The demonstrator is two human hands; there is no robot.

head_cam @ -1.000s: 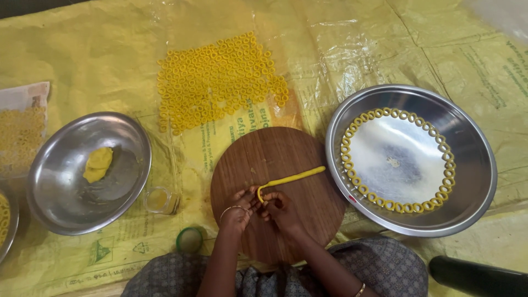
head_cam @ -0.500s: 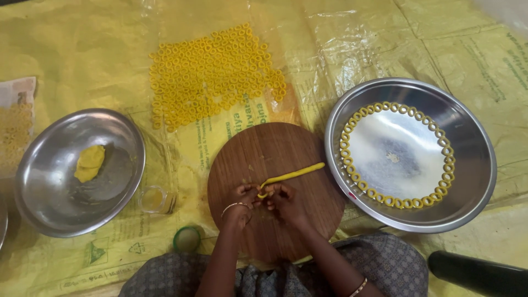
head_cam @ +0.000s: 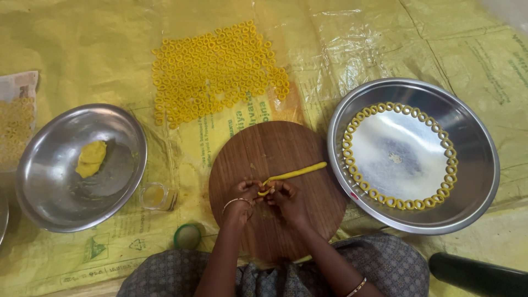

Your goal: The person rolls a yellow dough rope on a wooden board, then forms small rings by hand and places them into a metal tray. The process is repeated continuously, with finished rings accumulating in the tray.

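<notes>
A thin yellow dough rope (head_cam: 297,174) lies across a round wooden board (head_cam: 275,148). My left hand (head_cam: 240,197) and my right hand (head_cam: 285,198) meet at the rope's near end, fingertips pinching and curling it. To the right, a large steel plate (head_cam: 473,181) carries a circle of small yellow dough rings (head_cam: 352,165) along its inner edge. Beyond the board, many more dough rings (head_cam: 214,69) are spread on the yellow plastic sheet.
A steel bowl (head_cam: 49,192) on the left holds a lump of yellow dough (head_cam: 91,158). A small glass jar (head_cam: 157,196) and a green lid (head_cam: 187,236) sit near the board. More rings rest on paper (head_cam: 16,124) at far left. A dark object (head_cam: 478,275) lies lower right.
The view has shifted slightly. Both hands stay at the rope's near end, working it; the rope looks a little shorter on the board.
</notes>
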